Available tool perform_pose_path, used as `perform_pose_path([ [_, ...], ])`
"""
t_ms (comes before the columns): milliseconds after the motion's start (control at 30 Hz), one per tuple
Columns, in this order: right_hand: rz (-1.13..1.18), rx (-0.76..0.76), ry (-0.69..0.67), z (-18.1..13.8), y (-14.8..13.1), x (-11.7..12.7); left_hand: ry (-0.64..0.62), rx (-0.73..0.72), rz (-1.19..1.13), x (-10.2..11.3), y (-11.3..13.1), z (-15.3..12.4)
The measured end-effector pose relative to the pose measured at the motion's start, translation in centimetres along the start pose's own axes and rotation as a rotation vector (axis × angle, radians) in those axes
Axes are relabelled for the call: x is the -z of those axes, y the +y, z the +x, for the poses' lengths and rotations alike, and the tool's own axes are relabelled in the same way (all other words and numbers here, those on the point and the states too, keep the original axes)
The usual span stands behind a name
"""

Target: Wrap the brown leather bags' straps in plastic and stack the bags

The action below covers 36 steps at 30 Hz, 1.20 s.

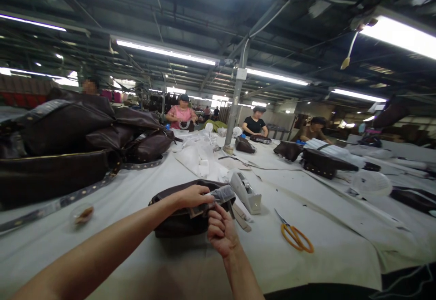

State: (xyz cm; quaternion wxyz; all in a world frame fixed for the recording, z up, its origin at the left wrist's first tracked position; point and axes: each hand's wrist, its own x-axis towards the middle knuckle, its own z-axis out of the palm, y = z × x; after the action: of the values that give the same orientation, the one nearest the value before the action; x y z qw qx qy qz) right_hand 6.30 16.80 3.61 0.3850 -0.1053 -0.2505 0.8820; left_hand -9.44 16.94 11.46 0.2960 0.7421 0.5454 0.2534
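Note:
A dark brown leather bag (180, 225) lies on the white-covered table in front of me. Across its top runs a strap wrapped in clear plastic (223, 194). My left hand (193, 196) reaches over the bag, thumb and fingers closed on the wrapped strap. Below it, my right hand (220, 230) has curled fingers, with the thumb and forefinger pinching the lower edge of the plastic wrap. Just behind the bag's right end stands a grey tape dispenser (248, 194). Scissors with orange handles (297, 237) lie to the right, apart from both hands.
Brown leather bags (68, 130) are piled on the left, near a small clear dish (82, 215). Crumpled white wrapping (195, 154) lies beyond my bag. A metal post (235, 105) rises mid-table. Co-workers sit across, and a white fan (371, 183) is at right.

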Motion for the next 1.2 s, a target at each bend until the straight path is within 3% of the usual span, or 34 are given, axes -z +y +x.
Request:
perform_pose_path([
  [100, 0.185, -0.034, -0.099, -0.1, 1.0, 1.4, -0.045, 0.023, -0.093, -0.4, -0.1, -0.4],
  [267, 0.173, -0.016, -0.128, 0.8, 1.5, 2.6, -0.022, 0.082, -0.285, -0.8, -1.1, -0.1],
  [367, 0.161, -0.078, -0.124, 1.5, 0.4, 2.0, -0.012, 0.088, -0.292, 0.3, -1.0, 0.3],
  [500, 0.133, -0.172, -0.092, 1.7, -1.3, 0.8, 0.144, 0.051, -0.121, 3.3, 0.5, -0.9],
  [633, 0.018, -0.187, 0.017, 1.0, -1.5, -0.2, 0.241, 0.020, 0.191, 5.2, -0.2, -5.8],
  [733, -0.227, -0.156, 0.137, 0.2, -1.3, -0.5, 0.340, 0.096, 0.341, 4.3, -3.2, -10.0],
  [867, -0.803, 0.000, 0.173, -1.5, -3.2, 0.8, 0.506, 0.157, 0.083, 1.6, -7.4, -13.1],
  [1033, -1.246, 0.574, 0.442, -1.2, -8.9, 4.2, 0.652, 0.173, -0.124, 0.2, -9.1, -12.3],
  [1100, -1.387, 0.606, 0.414, 0.3, -10.0, 5.0, 0.678, 0.202, -0.153, 0.7, -8.9, -11.4],
  [1200, -1.483, 0.503, 0.297, 3.3, -9.6, 5.3, 0.698, 0.214, -0.166, 1.8, -8.4, -10.0],
])
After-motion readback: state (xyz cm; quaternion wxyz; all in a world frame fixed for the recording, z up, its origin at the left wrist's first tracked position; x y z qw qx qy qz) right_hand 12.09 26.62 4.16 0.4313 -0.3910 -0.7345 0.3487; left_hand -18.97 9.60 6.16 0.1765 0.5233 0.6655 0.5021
